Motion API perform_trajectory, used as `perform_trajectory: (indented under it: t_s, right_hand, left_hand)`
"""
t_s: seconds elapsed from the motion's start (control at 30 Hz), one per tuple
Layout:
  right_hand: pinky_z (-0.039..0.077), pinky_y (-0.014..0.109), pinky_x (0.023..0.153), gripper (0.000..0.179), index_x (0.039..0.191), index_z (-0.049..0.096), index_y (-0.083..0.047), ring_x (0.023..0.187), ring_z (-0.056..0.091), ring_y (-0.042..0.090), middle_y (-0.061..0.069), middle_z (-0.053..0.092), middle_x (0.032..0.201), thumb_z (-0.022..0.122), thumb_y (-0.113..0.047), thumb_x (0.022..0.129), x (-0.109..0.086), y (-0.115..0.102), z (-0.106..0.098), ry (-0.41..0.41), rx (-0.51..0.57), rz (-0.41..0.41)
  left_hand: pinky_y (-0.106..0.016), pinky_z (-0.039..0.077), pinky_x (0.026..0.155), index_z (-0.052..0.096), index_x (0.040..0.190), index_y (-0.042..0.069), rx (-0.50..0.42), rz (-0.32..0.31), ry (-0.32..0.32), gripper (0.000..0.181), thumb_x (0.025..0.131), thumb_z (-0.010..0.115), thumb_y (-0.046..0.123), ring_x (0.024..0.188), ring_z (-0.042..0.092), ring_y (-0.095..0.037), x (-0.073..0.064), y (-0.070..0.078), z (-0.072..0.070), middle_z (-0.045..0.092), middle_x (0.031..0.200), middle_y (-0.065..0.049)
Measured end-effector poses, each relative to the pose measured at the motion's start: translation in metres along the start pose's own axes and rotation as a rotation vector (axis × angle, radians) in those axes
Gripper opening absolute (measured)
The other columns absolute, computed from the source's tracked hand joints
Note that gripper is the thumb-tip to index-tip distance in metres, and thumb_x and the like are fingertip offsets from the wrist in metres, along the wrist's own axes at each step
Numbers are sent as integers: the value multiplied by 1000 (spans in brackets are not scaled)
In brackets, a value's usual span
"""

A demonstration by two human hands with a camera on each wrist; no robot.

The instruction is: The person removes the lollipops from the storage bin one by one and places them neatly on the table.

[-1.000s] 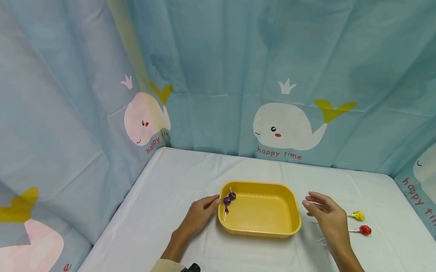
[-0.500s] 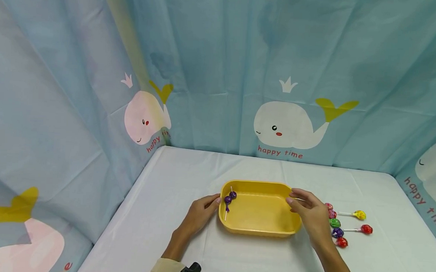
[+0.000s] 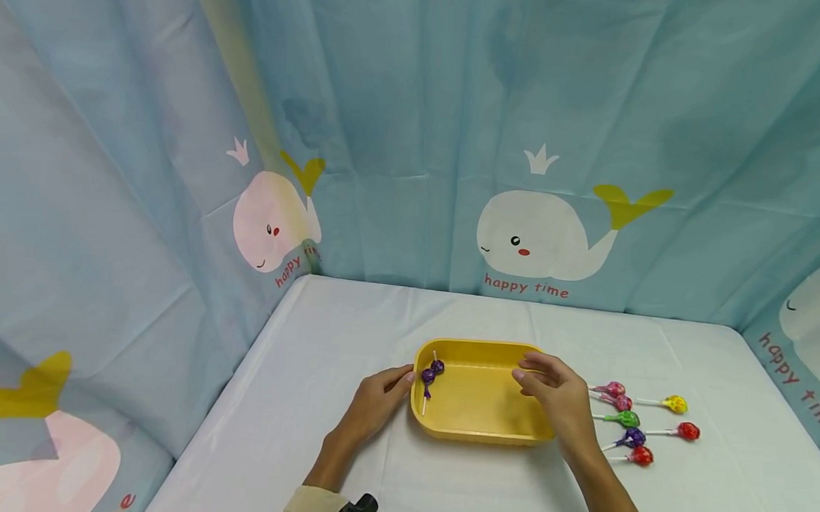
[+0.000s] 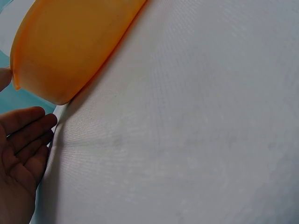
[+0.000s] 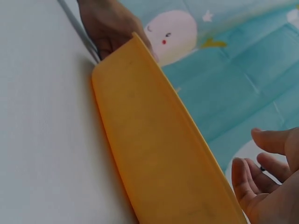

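A yellow tray (image 3: 482, 412) stands on the white cloth, with two purple-wrapped lollipops (image 3: 428, 377) at its left end. My left hand (image 3: 374, 403) rests at that end, thumb on the rim. In the left wrist view its fingers (image 4: 28, 135) extend loosely below the tray's end. Over the right part of the tray is my right hand (image 3: 558, 396), thumb and fingers apart and loosely bent; the right wrist view shows nothing between them. To its right lie several lollipops, including a pink one (image 3: 610, 388), a green one (image 3: 627, 419) and another purple one (image 3: 632, 437).
Farther right on the white-covered table (image 3: 352, 322) lie a yellow lollipop (image 3: 675, 404) and a red lollipop (image 3: 688, 431). A second red lollipop (image 3: 642, 456) is nearer the front. A blue whale-print curtain (image 3: 415, 134) surrounds the table behind and at the sides.
My right hand has moved left, from beside the tray to over its right part, uncovering the lollipops on the table. The left hand and the tray stay about where they were.
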State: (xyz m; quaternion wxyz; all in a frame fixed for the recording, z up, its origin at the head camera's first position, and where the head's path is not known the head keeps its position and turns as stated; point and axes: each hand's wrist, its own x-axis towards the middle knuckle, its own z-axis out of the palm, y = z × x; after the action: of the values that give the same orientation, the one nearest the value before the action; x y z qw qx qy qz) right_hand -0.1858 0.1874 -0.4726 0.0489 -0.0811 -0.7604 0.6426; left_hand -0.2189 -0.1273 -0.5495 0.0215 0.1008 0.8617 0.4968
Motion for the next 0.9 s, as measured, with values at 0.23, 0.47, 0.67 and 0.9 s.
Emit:
perform_trajectory:
  t_s: [0.23, 0.47, 0.67, 0.9]
  right_hand:
    - [64, 23, 83, 49, 135, 67, 2, 97, 75, 18, 24, 70, 129, 82, -22, 96, 3, 2, 15, -38, 51, -12]
    - [64, 24, 81, 46, 134, 68, 2, 95, 73, 12, 25, 70, 128, 83, -17, 95, 8, 3, 30, -56, 48, -20]
    - [64, 24, 81, 50, 136, 68, -2, 95, 74, 14, 22, 71, 129, 84, -22, 93, 12, 3, 40, -86, -2, 2]
    - [64, 27, 84, 48, 136, 69, -4, 99, 75, 20, 21, 70, 130, 83, -20, 94, 16, 3, 50, -125, -7, 23]
  left_hand:
    - [-49, 47, 120, 66, 146, 19, 0, -2, 3, 59, 107, 53, 61, 141, 59, -27, -1, -1, 0, 67, 145, 0]
    - [-49, 47, 120, 66, 146, 18, -9, 12, 0, 60, 107, 53, 60, 141, 59, -27, -1, -1, -1, 67, 145, 0]
    - [-49, 47, 120, 66, 147, 19, -12, 14, 0, 58, 107, 54, 60, 141, 59, -27, -1, -1, -2, 67, 146, 0]
    - [-48, 47, 120, 66, 147, 19, -2, 12, -5, 59, 107, 54, 60, 141, 59, -26, 0, -2, -1, 67, 146, 0]
